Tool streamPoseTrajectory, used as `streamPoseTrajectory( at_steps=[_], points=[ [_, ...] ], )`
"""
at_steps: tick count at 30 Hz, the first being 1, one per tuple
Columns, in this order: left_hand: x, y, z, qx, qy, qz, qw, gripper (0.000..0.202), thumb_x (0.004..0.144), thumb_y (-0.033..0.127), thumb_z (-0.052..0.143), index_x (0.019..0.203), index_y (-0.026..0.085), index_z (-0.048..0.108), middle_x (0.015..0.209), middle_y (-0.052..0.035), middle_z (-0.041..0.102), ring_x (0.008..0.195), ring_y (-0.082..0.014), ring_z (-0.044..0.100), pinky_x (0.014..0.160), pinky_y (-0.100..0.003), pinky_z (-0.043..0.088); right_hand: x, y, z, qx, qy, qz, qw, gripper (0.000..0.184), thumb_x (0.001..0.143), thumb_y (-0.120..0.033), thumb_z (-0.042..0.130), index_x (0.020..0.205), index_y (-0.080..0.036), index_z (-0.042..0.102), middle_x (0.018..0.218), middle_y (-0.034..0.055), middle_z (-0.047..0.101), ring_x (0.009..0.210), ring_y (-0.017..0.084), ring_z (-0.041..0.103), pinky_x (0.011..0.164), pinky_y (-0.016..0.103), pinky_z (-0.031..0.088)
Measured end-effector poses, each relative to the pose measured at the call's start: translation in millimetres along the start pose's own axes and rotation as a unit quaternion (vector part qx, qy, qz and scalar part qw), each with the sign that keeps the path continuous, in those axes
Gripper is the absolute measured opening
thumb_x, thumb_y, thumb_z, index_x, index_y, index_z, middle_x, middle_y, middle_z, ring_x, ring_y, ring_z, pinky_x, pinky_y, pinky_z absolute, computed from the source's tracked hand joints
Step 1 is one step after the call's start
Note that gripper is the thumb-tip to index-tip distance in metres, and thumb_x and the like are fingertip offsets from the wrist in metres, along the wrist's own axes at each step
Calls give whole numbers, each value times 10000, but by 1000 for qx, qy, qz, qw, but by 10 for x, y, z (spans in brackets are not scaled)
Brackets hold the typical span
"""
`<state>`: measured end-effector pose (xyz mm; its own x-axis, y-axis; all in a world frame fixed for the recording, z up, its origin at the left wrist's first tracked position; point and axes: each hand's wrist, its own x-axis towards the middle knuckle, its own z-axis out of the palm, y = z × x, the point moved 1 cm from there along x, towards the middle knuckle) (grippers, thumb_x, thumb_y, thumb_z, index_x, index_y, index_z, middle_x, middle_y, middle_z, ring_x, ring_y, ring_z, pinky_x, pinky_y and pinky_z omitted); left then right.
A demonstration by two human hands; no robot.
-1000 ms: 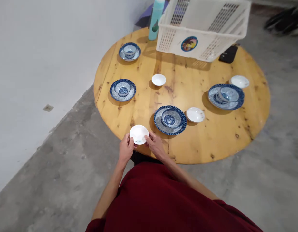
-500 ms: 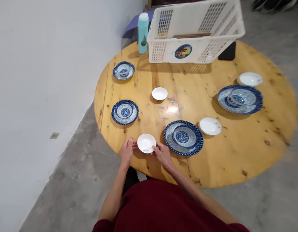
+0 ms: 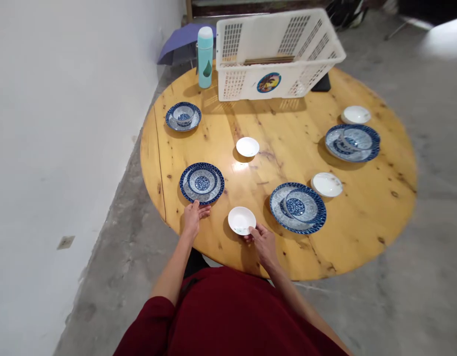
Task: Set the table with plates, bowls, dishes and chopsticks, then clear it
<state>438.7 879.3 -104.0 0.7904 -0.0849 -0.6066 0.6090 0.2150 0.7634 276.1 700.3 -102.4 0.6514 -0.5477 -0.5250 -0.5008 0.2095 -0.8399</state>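
Observation:
My right hand grips the near right rim of a small white dish, thumb on top and fingers beneath. Near the table's front edge, my left hand is open with nothing in it. Its thumb tip comes to the lower rim of a blue-patterned plate; whether it touches, I cannot tell. A blue-and-white bowl sits in that plate. To the right of my right hand stands another blue-patterned plate bearing a patterned bowl.
The round wooden table also bears a white basket holding chopsticks, a turquoise bottle, further plates with bowls, and white dishes: one dish at the middle, another dish to the right. A wall runs along the left.
My left hand has left the white dish and moved toward the left plate. My right hand still holds the dish. The view has shifted somewhat.

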Motion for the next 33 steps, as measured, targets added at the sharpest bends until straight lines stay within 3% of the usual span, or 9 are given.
streamPoseTrajectory(
  at_steps=[4,10,25,33],
  points=[
    [90,35,-109,18,-66,-26,997,302,912,406,674,879,123,573,776,-148,757,731,-211,768,663,-259,573,-46,108,184,36,82,2,996,473,671,-539,657,925,-140,666,652,43,671,554,174,587,531,277,474],
    [159,23,-134,15,-90,-44,995,239,919,344,652,876,125,565,794,-151,767,771,-220,777,696,-271,577,-66,188,309,56,144,-6,988,573,651,-578,681,993,-119,660,764,54,698,606,162,615,569,280,513],
    [245,111,-134,21,-70,-45,996,211,926,302,627,844,119,561,817,-165,768,768,-228,780,710,-282,590,-70,168,328,88,153,18,984,571,606,-519,724,1001,-111,663,728,37,694,564,145,585,555,267,498],
    [306,210,-154,40,-99,-51,993,240,908,331,669,861,104,606,815,-150,774,735,-196,770,664,-231,574,-46,137,327,85,148,11,985,532,625,-527,705,959,-114,675,748,38,693,569,141,584,559,267,496]
  ],
)
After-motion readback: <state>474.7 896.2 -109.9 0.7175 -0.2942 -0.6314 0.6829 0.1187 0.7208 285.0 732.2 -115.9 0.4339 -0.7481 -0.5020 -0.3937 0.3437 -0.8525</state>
